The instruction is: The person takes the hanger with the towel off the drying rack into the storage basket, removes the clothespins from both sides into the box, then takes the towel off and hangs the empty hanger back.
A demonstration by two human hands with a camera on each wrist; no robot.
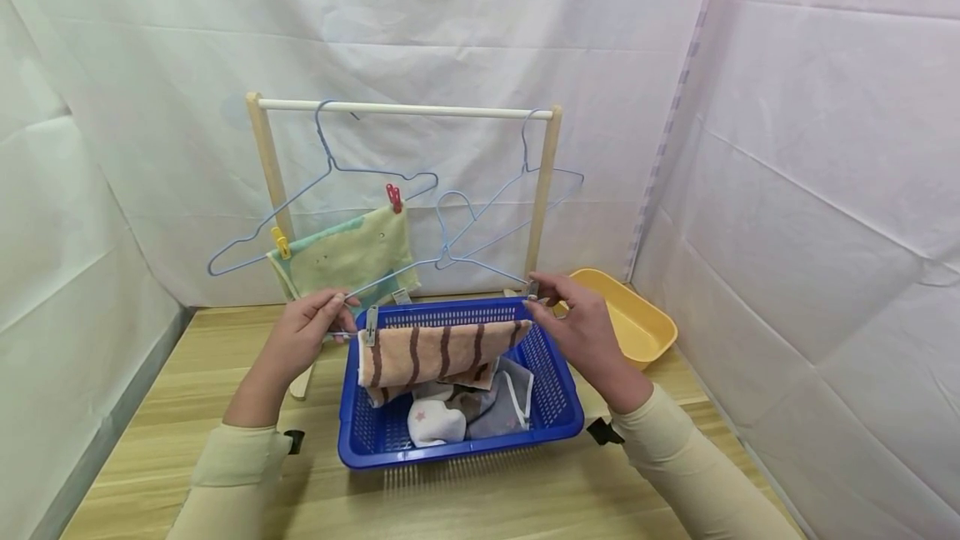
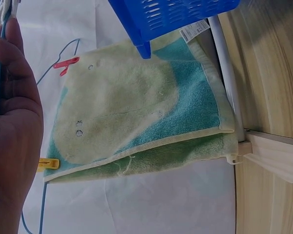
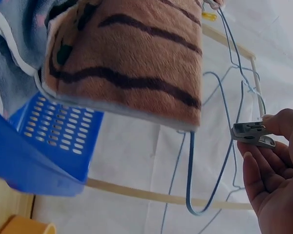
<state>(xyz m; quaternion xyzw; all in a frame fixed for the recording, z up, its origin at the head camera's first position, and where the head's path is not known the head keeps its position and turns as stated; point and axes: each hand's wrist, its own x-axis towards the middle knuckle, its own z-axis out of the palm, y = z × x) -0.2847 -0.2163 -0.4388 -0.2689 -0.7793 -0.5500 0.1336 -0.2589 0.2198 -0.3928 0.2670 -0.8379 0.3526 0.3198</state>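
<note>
Tan plush with wavy brown stripes: a folded towel [image 1: 442,354], draped over the lower bar of a blue wire hanger [image 1: 445,255], above a blue plastic basket [image 1: 465,450]. Fastened near its 9 o'clock edge with a grey peg [image 1: 371,326]. Gripped at the hanger's 9 o'clock end by the curled fingers of the left hand [image 1: 313,325], with the cloth just beside, between 3 and 4 o'clock from the fingertips. Pinched between thumb and fingers of the right hand [image 1: 577,319], a second grey peg [image 3: 253,134], with the towel near it at 8 o'clock, apart from its jaws. Contact between that peg and the wire: impossible to tell.

Visible from the head: white cloth [image 1: 437,423] at 7 o'clock within the basket, grey cloth [image 1: 504,413] at 4; outside, yellow tub [image 1: 637,319] at 2 o'clock, green towel [image 1: 352,252] between 10 and 11, under a rack [image 1: 405,109]. Clear only at the left wrist: a loose thread [image 2: 123,167] on the green towel, plus a pale lower rail [image 2: 225,73] behind. Clear only at the right wrist: a dark-green mark [image 3: 63,53] inside the striped towel's fold.
</note>
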